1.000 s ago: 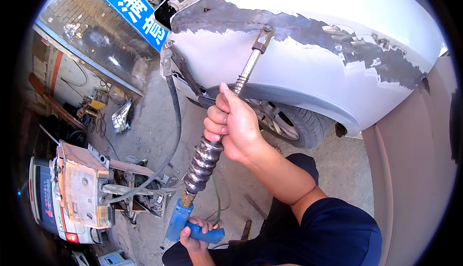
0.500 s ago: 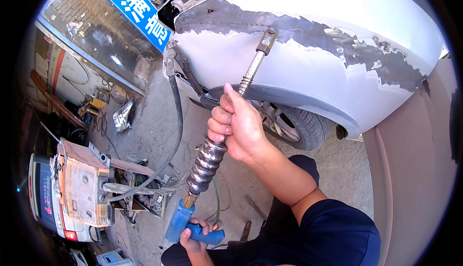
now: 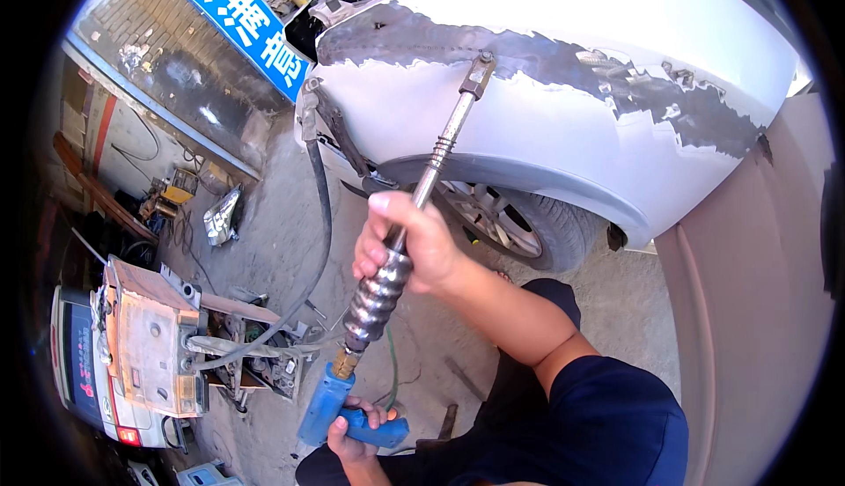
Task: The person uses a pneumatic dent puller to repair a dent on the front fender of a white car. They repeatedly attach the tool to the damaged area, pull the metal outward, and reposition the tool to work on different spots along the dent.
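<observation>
A slide-hammer dent puller runs from low centre up to the white car fender. Its forked tip meets the bare grey strip along the panel. My left hand is closed around the blue pistol grip at the tool's lower end. Higher up, my right hand curls loosely about the shaft, thumb raised, just above the ribbed metal sliding weight. Part of its fingers is hidden behind the shaft and slightly blurred. A small spring sits on the shaft above that hand.
A wheel sits under the fender, with a brown-grey panel at right. A thick grey cable runs from a clamp on the car to a worn boxy machine. A blue sign and a headlamp lie beyond.
My right hand has slid down the shaft toward the weight and its grip looks looser. My left hand stays on the blue grip; the view has shifted slightly.
</observation>
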A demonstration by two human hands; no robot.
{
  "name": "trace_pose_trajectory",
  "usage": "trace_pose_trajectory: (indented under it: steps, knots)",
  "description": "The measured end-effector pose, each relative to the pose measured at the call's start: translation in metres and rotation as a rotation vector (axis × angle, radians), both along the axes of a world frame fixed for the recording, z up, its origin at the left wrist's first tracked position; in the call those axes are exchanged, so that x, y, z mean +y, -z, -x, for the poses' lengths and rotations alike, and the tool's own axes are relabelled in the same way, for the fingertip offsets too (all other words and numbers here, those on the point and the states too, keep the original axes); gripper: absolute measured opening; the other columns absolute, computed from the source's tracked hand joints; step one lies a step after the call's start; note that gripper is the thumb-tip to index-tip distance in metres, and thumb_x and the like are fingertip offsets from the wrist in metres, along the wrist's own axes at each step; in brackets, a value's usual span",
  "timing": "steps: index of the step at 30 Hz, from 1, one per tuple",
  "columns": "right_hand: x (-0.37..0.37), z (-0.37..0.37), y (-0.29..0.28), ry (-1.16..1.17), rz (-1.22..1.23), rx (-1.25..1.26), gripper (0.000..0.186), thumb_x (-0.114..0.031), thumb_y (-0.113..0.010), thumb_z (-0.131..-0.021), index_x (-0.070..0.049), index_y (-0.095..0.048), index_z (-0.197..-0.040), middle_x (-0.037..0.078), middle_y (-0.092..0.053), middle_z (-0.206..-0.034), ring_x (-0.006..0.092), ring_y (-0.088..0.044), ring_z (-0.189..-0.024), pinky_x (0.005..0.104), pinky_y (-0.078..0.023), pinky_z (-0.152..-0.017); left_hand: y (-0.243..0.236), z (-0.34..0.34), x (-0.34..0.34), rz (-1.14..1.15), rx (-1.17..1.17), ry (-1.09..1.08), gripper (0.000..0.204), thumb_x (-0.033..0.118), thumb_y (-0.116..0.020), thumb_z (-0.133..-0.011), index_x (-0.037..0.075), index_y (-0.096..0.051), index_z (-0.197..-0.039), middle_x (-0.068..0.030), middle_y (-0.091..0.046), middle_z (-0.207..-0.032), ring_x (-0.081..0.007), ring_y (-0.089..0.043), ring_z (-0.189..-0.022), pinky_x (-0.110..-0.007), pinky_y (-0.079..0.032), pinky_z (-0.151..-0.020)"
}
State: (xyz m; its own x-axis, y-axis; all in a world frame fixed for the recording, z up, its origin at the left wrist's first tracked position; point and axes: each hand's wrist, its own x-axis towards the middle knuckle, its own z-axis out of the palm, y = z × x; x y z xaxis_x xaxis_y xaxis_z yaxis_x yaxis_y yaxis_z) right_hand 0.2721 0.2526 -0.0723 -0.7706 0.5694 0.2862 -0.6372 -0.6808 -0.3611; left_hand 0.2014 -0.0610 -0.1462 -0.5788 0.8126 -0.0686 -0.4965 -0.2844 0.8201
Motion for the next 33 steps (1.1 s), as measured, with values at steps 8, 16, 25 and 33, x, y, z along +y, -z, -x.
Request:
trace_pose_trajectory:
  steps: [8, 16, 25, 33]
  knots:
    - [-0.027, 0.005, -0.002, 0.135, 0.025, -0.074, 0.036, -0.043, -0.045, -0.093, -0.010, -0.051, -0.080, 0.002, -0.047, -0.055, 0.0180, -0.052, -0.054, 0.0376, -0.048, -0.059, -0.008, -0.006, 0.001, 0.080, -0.031, -0.075, 0.037, 0.033, -0.058, -0.084, 0.001, -0.056, -0.103, -0.0146, -0.059, -0.082, -0.0219, -0.056, -0.061, -0.040, -0.046, -0.062]
    - [-0.023, -0.002, -0.004, 0.161, 0.032, -0.112, 0.030, -0.036, -0.051, -0.094, -0.007, -0.049, -0.084, 0.007, -0.052, -0.063, 0.0214, -0.057, -0.060, 0.0377, -0.050, -0.062, -0.009, 0.004, 0.003, 0.077, 0.039, -0.038, 0.034, 0.033, -0.057, -0.085, 0.001, -0.054, -0.097, -0.0136, -0.057, -0.080, -0.0219, -0.055, -0.060, -0.040, -0.046, -0.059]
    - [0.018, -0.018, -0.015, -0.117, 0.304, 0.187, 0.040, -0.038, -0.042, -0.096, -0.016, -0.031, -0.065, -0.006, -0.025, -0.050, 0.0092, -0.023, -0.041, 0.0265, -0.028, -0.041, -0.001, 0.005, -0.003, 0.064, 0.043, -0.043, 0.036, 0.034, -0.058, -0.085, 0.000, -0.053, -0.097, -0.0135, -0.056, -0.079, -0.0221, -0.055, -0.060, -0.040, -0.046, -0.060]
    - [0.038, 0.005, 0.006, -0.342, 0.032, 0.732, 0.041, -0.032, -0.037, -0.094, -0.018, -0.024, -0.058, -0.007, -0.013, -0.044, 0.0091, -0.010, -0.035, 0.0270, -0.016, -0.035, 0.001, 0.004, 0.003, -0.004, 0.125, 0.006, 0.036, 0.034, -0.058, -0.085, 0.000, -0.052, -0.096, -0.0130, -0.056, -0.081, -0.0213, -0.055, -0.060, -0.039, -0.046, -0.061]
